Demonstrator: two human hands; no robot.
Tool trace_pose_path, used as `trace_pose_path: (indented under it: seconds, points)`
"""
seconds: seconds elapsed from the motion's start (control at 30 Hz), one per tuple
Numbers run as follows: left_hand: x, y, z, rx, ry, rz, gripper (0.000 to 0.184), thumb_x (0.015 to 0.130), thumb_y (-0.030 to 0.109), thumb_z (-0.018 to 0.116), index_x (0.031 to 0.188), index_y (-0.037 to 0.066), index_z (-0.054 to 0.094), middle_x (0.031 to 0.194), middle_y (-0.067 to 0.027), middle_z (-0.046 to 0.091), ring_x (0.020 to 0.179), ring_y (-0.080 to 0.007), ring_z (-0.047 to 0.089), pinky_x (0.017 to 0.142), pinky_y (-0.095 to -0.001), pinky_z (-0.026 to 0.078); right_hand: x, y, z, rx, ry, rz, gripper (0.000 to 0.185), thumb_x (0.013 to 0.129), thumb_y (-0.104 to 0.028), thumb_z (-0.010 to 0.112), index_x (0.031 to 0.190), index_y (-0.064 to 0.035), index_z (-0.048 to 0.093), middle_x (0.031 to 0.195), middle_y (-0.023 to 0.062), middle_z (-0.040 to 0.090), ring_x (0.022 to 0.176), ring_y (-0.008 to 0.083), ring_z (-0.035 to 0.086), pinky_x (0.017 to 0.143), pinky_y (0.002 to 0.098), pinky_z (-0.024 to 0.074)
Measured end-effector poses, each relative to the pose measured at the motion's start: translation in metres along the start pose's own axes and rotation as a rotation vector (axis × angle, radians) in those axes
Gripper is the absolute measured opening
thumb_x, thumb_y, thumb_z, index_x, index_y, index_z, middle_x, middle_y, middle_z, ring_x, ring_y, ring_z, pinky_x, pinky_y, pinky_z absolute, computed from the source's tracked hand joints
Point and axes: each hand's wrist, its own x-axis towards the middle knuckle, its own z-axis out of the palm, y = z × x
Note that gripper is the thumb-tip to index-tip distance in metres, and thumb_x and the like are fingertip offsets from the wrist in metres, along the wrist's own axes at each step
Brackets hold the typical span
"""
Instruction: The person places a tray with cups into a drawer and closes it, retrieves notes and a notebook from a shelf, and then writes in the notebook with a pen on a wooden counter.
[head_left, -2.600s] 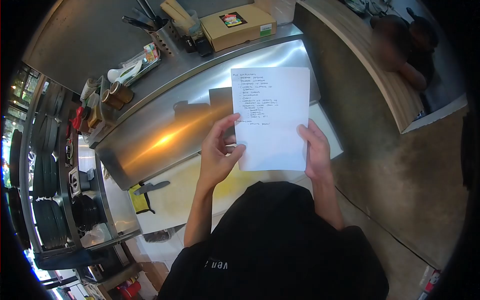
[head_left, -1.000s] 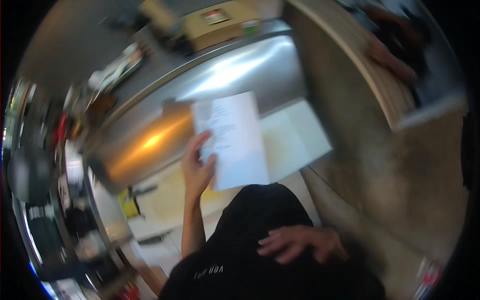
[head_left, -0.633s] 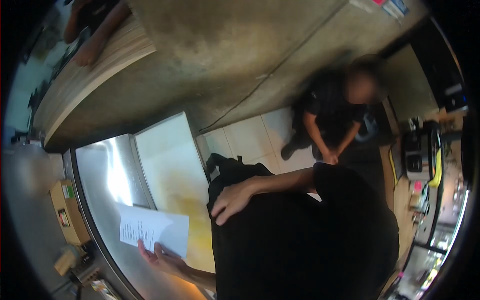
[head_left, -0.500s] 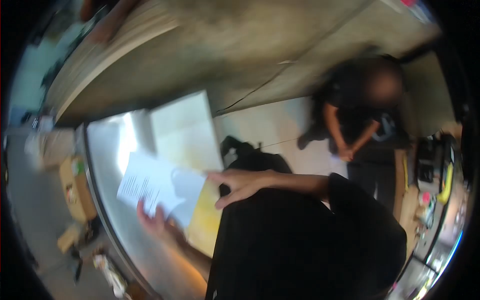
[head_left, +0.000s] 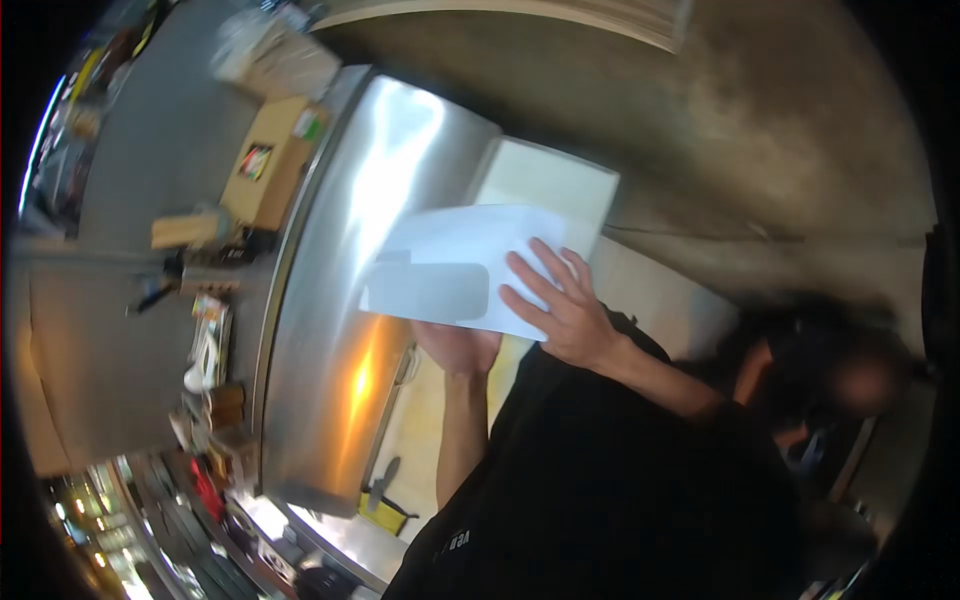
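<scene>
A white sheet of paper [head_left: 440, 245] is held above a metal worktop [head_left: 325, 360], with a grey shadow across it and no print showing. My left hand [head_left: 460, 345] supports the sheet from below at its near edge, its fingers hidden behind the paper. Across the sheet's right end lies my right hand [head_left: 565, 310], fingers spread and stretched on the paper. Beneath them is a long white board [head_left: 550, 175] with yellowish stains on its nearer part.
A knife [head_left: 382, 483] and a yellow cloth-like item [head_left: 385, 515] lie by the board's lower end. Left of the worktop are a cardboard box [head_left: 262, 165] and a plastic-wrapped package [head_left: 280, 60]. A person in dark clothing [head_left: 800, 350] sits at the right.
The view has turned. The sheet's printed text no longer shows. My right hand has gone from the sheet's edge to lying spread over its end; my left hand is now mostly under it.
</scene>
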Motion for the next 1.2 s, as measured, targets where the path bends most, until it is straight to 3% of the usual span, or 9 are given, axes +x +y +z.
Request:
trace_pose_path:
  seconds: [0.33, 0.43, 0.5, 0.53, 0.67, 0.97, 1.07, 1.17, 1.2]
  points:
    - [0.002, 0.025, -0.020, -0.064, 0.140, 0.099, 0.072, 0.106, 0.060, 0.032, 0.150, 0.004, 0.041, 0.146, -0.0124, 0.052, 0.133, -0.0330, 0.051, 0.113, -0.0469, 0.040, 0.031, 0.007, 0.004, 0.079, 0.003, -0.172, 0.042, 0.079, -0.008, 0.067, 0.119, -0.0195, 0.074, 0.141, 0.0148, 0.060, 0.120, 0.0299, 0.057, 0.093, 0.0449, 0.0323]
    - [0.001, 0.026, -0.029, -0.136, -0.084, 0.156, 0.068, 0.106, 0.056, 0.037, 0.149, 0.003, 0.042, 0.144, -0.0119, 0.054, 0.130, -0.0300, 0.054, 0.111, -0.0458, 0.042, 0.036, 0.016, 0.007, 0.080, -0.024, -0.163, 0.041, 0.079, -0.011, 0.070, 0.119, -0.0163, 0.074, 0.136, 0.0127, 0.064, 0.113, 0.0284, 0.060, 0.090, 0.0438, 0.0337]
    - [-0.002, 0.023, -0.040, 0.299, -0.004, 0.098, 0.062, 0.105, 0.043, 0.050, 0.150, 0.001, 0.040, 0.148, -0.0127, 0.050, 0.131, -0.0282, 0.052, 0.111, -0.0450, 0.042, 0.032, 0.021, 0.011, 0.088, -0.008, -0.141, 0.041, 0.078, -0.012, 0.071, 0.119, -0.0144, 0.074, 0.134, 0.0117, 0.065, 0.109, 0.0277, 0.061, 0.088, 0.0434, 0.0344]
    - [-0.004, 0.023, -0.034, 0.420, 0.053, 0.099, 0.046, 0.102, 0.024, 0.060, 0.138, -0.002, 0.053, 0.131, -0.0124, 0.062, 0.112, -0.0193, 0.063, 0.099, -0.0366, 0.050, 0.029, 0.023, 0.015, 0.100, 0.007, -0.144, 0.044, 0.075, -0.013, 0.073, 0.120, -0.0133, 0.074, 0.136, 0.0127, 0.064, 0.109, 0.0277, 0.061, 0.087, 0.0432, 0.0350]
    - [0.004, 0.031, -0.010, 0.945, 0.266, 0.055, 0.019, 0.099, 0.009, 0.063, 0.102, -0.007, 0.073, 0.086, -0.0038, 0.073, 0.074, -0.0093, 0.064, 0.070, -0.0269, 0.052, 0.034, 0.016, 0.005, 0.205, -0.119, -0.131, 0.062, 0.070, -0.022, 0.079, 0.129, -0.0082, 0.068, 0.146, 0.0172, 0.055, 0.117, 0.0306, 0.058, 0.096, 0.0456, 0.0369]
    - [0.014, 0.034, -0.005, 1.298, 0.276, 0.025, 0.026, 0.089, 0.018, 0.079, 0.097, -0.006, 0.076, 0.081, -0.0145, 0.077, 0.070, -0.0123, 0.069, 0.063, -0.0321, 0.055, 0.030, 0.031, 0.006, 1.126, -0.213, 0.499, 0.089, 0.083, -0.034, 0.076, 0.156, -0.0014, 0.035, 0.159, 0.0197, 0.039, 0.139, 0.0346, 0.048, 0.107, 0.0432, 0.0421]
    - [0.017, 0.019, -0.020, 1.289, 0.271, 0.097, 0.031, 0.091, 0.027, 0.078, 0.099, -0.002, 0.077, 0.082, -0.0154, 0.077, 0.069, -0.0173, 0.072, 0.064, -0.0376, 0.056, 0.027, 0.028, 0.003, 0.744, -0.293, 0.322, 0.094, 0.082, -0.038, 0.081, 0.154, 0.0012, 0.036, 0.158, 0.0222, 0.039, 0.142, 0.0368, 0.045, 0.110, 0.0463, 0.0414]
    - [0.024, 0.005, -0.038, 1.108, 0.253, 0.108, 0.032, 0.098, 0.028, 0.069, 0.104, -0.003, 0.074, 0.084, -0.0117, 0.075, 0.076, -0.0129, 0.067, 0.068, -0.0338, 0.053, 0.030, 0.022, -0.001, 0.201, -0.305, -0.060, 0.125, 0.064, -0.050, 0.091, 0.157, -0.0008, 0.024, 0.160, 0.0335, 0.026, 0.144, 0.0530, 0.033, 0.114, 0.0607, 0.0319]
    - [0.023, 0.016, -0.022, 1.078, 0.170, 0.092, 0.033, 0.101, 0.028, 0.065, 0.103, -0.004, 0.074, 0.080, -0.0090, 0.073, 0.074, -0.0122, 0.065, 0.068, -0.0312, 0.052, 0.038, 0.013, -0.007, 0.161, -0.259, -0.070, 0.104, 0.075, -0.040, 0.086, 0.154, 0.0020, 0.032, 0.154, 0.0329, 0.038, 0.139, 0.0504, 0.042, 0.113, 0.0571, 0.0360]
